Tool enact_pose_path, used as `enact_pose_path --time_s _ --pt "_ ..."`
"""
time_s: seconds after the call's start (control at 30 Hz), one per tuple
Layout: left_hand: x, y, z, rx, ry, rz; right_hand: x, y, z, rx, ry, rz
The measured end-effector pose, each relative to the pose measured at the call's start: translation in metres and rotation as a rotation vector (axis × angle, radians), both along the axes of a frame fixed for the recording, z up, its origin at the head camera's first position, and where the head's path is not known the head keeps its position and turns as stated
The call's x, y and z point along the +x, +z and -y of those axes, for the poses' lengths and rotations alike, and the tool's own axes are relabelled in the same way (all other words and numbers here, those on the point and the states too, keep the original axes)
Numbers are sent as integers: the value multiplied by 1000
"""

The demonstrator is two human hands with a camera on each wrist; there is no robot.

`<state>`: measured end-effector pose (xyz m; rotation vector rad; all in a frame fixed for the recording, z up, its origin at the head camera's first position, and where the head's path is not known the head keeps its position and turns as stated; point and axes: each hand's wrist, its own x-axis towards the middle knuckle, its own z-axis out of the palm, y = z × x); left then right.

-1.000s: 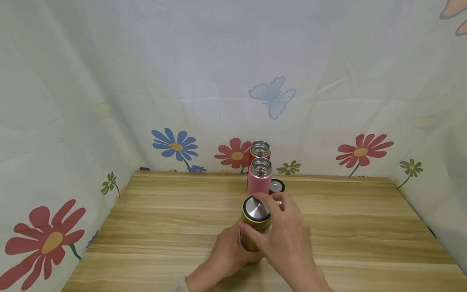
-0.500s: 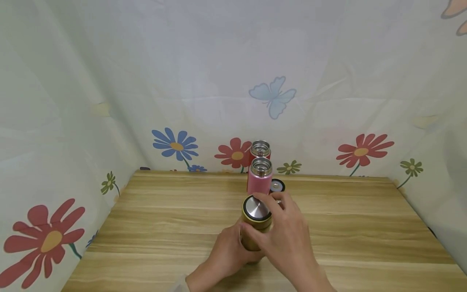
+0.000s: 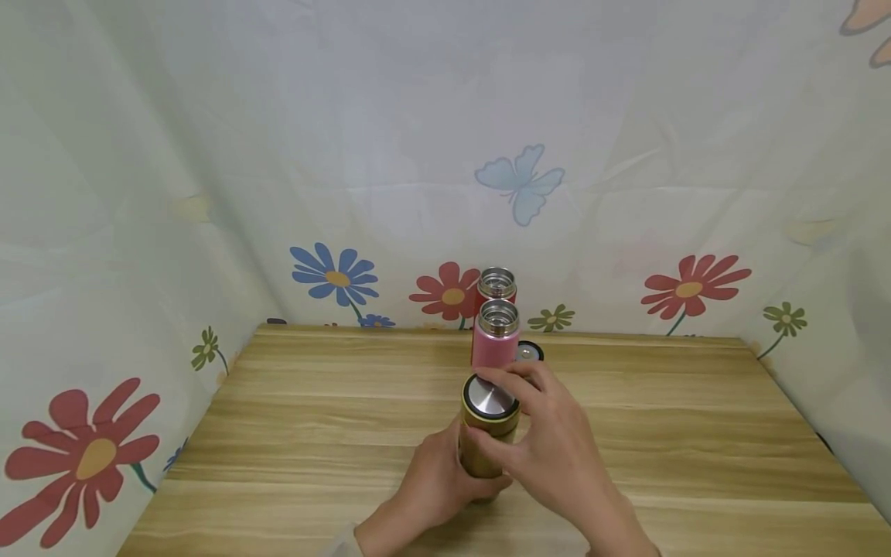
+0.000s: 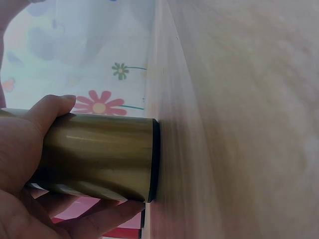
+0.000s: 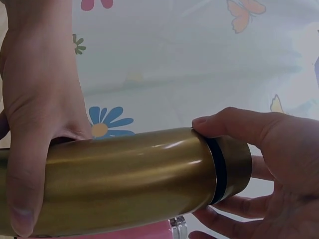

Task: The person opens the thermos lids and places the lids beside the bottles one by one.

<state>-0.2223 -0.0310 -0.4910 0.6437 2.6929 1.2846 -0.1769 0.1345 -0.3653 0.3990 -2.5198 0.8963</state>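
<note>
A gold thermos (image 3: 480, 452) stands upright on the wooden table, its base meeting the tabletop in the left wrist view. My left hand (image 3: 438, 476) grips its lower body, thumb on one side and fingers round the other. At the top sits a lid (image 3: 490, 396) with a brushed-metal disc and black ring. My right hand (image 5: 284, 159) holds this lid, its thumb lying along the neck in the right wrist view. Just behind are an uncapped pink thermos (image 3: 496, 348) and an uncapped red thermos (image 3: 480, 303). Part of the pink body is hidden by the gold one.
A loose black-rimmed lid (image 3: 529, 352) lies right of the pink thermos, partly covered by my right hand. The wood-grain table (image 3: 334, 410) ends at a white flowered curtain (image 3: 390, 155) at the back and sides.
My right hand has turned slightly on the lid, its wrist swinging a little to the right. The left hand and the gold thermos have stayed nearly still.
</note>
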Motion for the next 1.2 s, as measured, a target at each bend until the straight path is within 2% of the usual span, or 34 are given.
enact_pose_path --time_s 0.1,0.37,0.87,1.0,1.2 --pt "0 0 0 0 -2 9 -1 0 -4 -6 33 23" --pt "2 1 0 -3 8 -24 -3 -1 -10 -17 115 40" --pt "1 0 0 0 5 -47 -3 0 -12 -40 162 54" --pt "1 0 0 4 8 -30 -2 1 -11 -49 141 69" --pt "0 1 -1 5 15 20 3 4 -6 -25 2 47"
